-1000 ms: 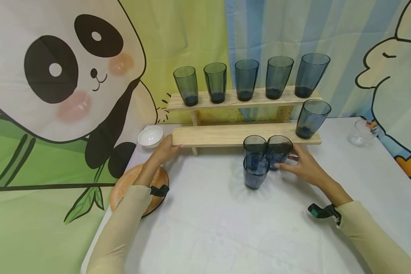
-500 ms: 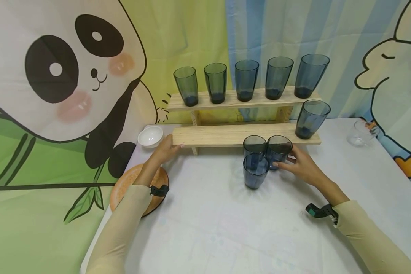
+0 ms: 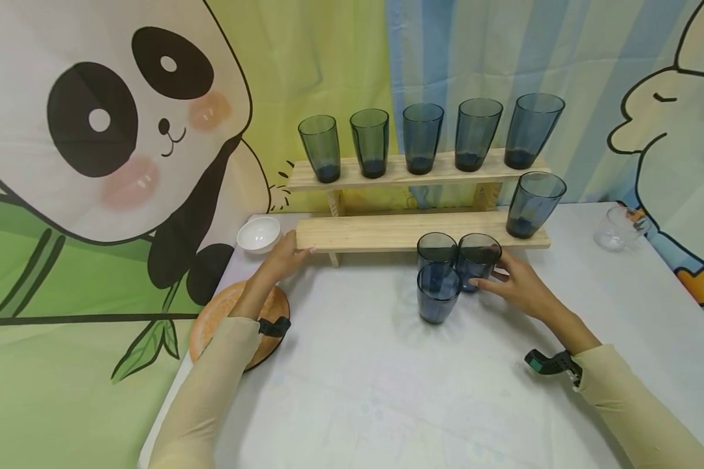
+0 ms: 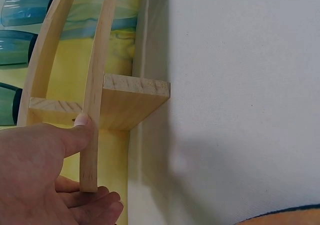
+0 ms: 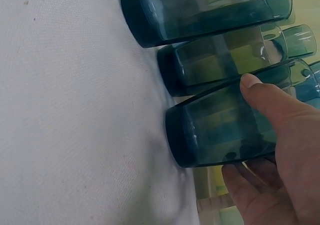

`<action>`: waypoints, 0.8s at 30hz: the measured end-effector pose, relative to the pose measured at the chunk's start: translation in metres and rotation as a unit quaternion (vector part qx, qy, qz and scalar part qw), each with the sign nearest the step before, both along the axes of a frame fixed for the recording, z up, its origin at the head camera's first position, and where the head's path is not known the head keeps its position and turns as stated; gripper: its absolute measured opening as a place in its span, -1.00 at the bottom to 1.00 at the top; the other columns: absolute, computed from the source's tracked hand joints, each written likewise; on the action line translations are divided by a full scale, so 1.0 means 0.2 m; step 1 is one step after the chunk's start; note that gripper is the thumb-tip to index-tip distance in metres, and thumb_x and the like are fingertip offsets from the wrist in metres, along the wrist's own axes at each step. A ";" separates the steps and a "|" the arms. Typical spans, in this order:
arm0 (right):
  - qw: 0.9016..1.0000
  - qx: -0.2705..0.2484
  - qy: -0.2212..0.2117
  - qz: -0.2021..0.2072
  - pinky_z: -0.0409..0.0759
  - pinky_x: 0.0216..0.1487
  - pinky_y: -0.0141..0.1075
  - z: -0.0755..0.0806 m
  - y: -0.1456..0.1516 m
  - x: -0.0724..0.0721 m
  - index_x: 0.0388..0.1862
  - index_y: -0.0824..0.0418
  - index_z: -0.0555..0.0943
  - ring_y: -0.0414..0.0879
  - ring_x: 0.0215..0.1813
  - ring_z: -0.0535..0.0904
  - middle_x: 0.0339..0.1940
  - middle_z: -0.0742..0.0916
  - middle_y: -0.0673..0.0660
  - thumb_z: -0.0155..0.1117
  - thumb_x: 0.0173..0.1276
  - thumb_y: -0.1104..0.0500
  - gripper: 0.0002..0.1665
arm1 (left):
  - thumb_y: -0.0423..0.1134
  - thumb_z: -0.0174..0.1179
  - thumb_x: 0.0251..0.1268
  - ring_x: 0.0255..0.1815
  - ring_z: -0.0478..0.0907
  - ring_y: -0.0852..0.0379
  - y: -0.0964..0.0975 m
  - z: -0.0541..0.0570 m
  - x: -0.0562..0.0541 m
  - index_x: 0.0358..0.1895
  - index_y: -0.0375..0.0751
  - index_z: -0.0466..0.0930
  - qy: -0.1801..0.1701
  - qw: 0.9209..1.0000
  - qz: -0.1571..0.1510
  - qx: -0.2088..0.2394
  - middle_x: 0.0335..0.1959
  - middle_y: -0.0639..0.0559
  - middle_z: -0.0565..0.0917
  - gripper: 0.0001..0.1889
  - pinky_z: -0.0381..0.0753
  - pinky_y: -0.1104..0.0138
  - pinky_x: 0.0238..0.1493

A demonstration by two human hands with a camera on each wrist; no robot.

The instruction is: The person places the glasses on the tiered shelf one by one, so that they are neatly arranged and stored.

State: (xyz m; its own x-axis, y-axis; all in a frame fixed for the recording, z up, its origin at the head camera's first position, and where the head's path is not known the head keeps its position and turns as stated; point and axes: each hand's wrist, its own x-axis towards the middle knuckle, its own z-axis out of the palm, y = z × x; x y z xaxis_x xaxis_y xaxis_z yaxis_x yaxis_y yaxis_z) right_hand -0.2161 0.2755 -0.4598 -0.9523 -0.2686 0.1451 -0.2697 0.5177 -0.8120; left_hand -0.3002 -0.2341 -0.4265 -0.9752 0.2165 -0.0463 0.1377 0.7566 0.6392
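A two-tier wooden shelf (image 3: 387, 232) stands on the table. My left hand (image 3: 282, 256) holds the left end of its lower board, thumb on top and fingers under it in the left wrist view. My right hand (image 5: 280, 150) grips a blue-tinted drinking glass (image 5: 220, 125) from the side, thumb on one side and fingers on the other. This glass stands upright on the table, right of two similar ones: a rear glass (image 3: 436, 246) and a front glass (image 3: 437, 296). Another glass (image 3: 534, 205) stands at the right end of the lower board.
Several matching glasses (image 3: 422, 139) line the upper board (image 3: 393, 172). A white bowl (image 3: 258, 234) sits beyond my left hand, and an orange round plate (image 3: 272, 306) lies under my left forearm. A clear glass cup (image 3: 617, 228) stands at the far right.
Both hands keep their places on the shelf and the glass. The head view shifts very slightly; nothing else visibly moves.
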 end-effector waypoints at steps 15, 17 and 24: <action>1.000 0.017 0.006 -0.013 0.52 0.35 -0.02 -0.01 0.06 0.08 0.58 0.20 0.39 0.28 0.50 0.44 0.44 0.56 0.32 0.52 0.42 0.02 -0.15 | -0.09 0.17 0.64 0.58 0.26 -0.38 0.00 0.00 0.01 0.58 -0.49 0.12 0.003 1.000 0.004 -0.001 0.52 -0.49 0.33 -0.28 0.20 -0.14 0.63; 1.000 0.017 0.009 -0.017 0.53 0.34 -0.03 -0.01 0.06 0.08 0.55 0.22 0.41 0.26 0.50 0.45 0.43 0.57 0.32 0.53 0.41 0.02 -0.16 | -0.09 0.17 0.63 0.58 0.27 -0.38 0.00 0.00 0.01 0.58 -0.49 0.12 0.002 1.000 0.006 0.000 0.52 -0.49 0.33 -0.27 0.21 -0.15 0.63; 0.999 0.025 0.013 -0.024 0.54 0.33 -0.03 -0.01 0.07 0.09 0.54 0.23 0.42 0.28 0.48 0.46 0.41 0.58 0.33 0.53 0.40 0.01 -0.17 | -0.11 0.17 0.63 0.57 0.27 -0.39 0.01 0.00 0.01 0.56 -0.50 0.14 0.001 1.000 0.002 0.010 0.51 -0.50 0.33 -0.29 0.21 -0.16 0.63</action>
State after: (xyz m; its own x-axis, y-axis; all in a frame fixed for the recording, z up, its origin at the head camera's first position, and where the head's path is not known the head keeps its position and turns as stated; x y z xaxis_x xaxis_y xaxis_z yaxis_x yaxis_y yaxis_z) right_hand -0.1975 0.2888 -0.4615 -0.9605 -0.2295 0.1574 -0.2637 0.5701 -0.7781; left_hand -0.2984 -0.2329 -0.4261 -0.9763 0.2128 -0.0394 0.1358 0.7441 0.6541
